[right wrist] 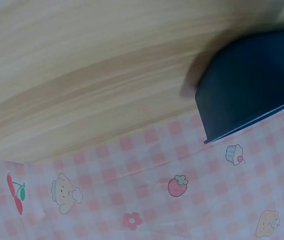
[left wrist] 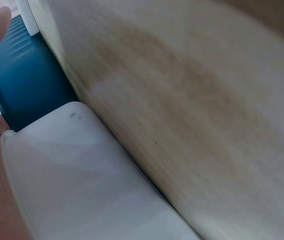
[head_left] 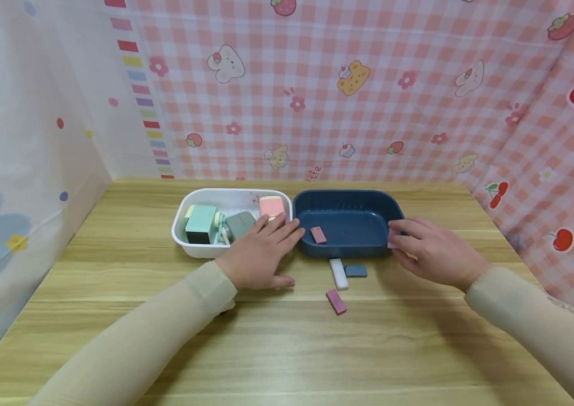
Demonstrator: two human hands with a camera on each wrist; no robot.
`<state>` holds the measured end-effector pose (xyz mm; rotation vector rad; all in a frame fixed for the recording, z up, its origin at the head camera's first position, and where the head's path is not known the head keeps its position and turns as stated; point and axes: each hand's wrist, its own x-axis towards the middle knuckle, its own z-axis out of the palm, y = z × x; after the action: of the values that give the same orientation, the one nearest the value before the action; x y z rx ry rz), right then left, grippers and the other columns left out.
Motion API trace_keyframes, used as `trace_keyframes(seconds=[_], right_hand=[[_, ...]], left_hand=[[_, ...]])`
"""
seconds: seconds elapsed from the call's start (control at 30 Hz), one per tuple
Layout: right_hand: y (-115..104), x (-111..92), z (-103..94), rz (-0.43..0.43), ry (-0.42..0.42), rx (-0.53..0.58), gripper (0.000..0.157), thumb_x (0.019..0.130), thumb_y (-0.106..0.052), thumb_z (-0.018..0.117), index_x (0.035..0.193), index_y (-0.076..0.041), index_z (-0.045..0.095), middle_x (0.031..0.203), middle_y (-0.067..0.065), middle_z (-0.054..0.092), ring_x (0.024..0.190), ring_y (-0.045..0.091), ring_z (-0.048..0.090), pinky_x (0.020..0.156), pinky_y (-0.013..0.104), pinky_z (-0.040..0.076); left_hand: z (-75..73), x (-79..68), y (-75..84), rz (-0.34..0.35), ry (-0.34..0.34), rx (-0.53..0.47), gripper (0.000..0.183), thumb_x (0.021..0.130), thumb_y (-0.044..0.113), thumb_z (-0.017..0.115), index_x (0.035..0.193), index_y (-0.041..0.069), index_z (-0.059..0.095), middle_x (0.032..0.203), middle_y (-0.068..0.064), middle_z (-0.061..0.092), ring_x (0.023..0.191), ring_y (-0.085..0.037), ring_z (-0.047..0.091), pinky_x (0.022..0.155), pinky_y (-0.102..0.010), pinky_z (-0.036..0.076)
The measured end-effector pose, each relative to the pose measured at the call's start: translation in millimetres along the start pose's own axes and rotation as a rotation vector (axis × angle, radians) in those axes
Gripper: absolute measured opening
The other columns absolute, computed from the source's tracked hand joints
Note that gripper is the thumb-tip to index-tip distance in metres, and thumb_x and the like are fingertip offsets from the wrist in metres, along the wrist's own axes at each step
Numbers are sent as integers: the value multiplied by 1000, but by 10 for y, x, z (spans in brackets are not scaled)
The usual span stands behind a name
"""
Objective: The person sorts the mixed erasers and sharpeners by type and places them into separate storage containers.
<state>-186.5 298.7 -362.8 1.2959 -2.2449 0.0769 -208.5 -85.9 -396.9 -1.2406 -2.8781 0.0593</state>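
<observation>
My left hand (head_left: 265, 251) lies with straight fingers over the front right corner of the white basin (head_left: 199, 252), its fingertips by the seam with the dark blue basin (head_left: 348, 251). Between thumb and fingers my right hand (head_left: 434, 252) pinches a small light purple block (head_left: 393, 239) at the blue basin's right end; the fingers partly cover it. A pink block (head_left: 318, 235) lies inside the blue basin. In front of it on the table are a white block (head_left: 339, 274), a grey-blue block (head_left: 356, 271) and a magenta block (head_left: 336, 302).
Inside the white basin sit a mint box-shaped thing with a crank (head_left: 203, 220), a grey-green piece (head_left: 239, 224) and a pink piece (head_left: 271, 207). Both basins stand side by side near the back of the wooden table (head_left: 287, 361), before a checked curtain (head_left: 317, 101).
</observation>
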Motion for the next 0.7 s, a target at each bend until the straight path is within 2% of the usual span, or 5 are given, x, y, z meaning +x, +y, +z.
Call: trace_keyframes(seconds=[0.17,0.3,0.43,0.6,0.7], right_hand=[[42,63,-1,7,-45,6,37,107,-35,61,108,-2,79,116,19,76,100,33,73,83,48,65],[71,112,1,14,-68,3,35,77,-11,91,109,-1,79,116,19,76,101,33,73,85,49,65],[103,164,22,-6,-52,10,34,76,-8,90,108,0,79,114,19,76,102,34,73,85,49,64],[144,243,61,-36,-12,25,29,105,-24,64,108,1,79,113,20,76,101,35,71,85,49,64],[156,297,73,-29,-21,29,23,101,-20,72,108,1,79,113,20,76,102,34,71,85,49,64]], left_hand=[[7,1,-4,0,3,-3,105,92,74,63,170,17,22,178,-6,19,166,-33,9,134,-54,11],[11,7,-3,0,6,-2,105,92,74,63,170,17,22,178,-6,20,166,-33,9,134,-54,11],[5,5,0,-1,2,-2,105,92,74,63,170,17,21,178,-6,19,166,-32,10,134,-54,11],[8,5,0,-4,-3,1,105,92,75,62,170,17,21,178,-6,18,166,-32,9,134,-54,11],[12,8,-1,-4,-2,4,106,92,75,62,170,18,21,178,-5,18,166,-32,9,134,-54,11]])
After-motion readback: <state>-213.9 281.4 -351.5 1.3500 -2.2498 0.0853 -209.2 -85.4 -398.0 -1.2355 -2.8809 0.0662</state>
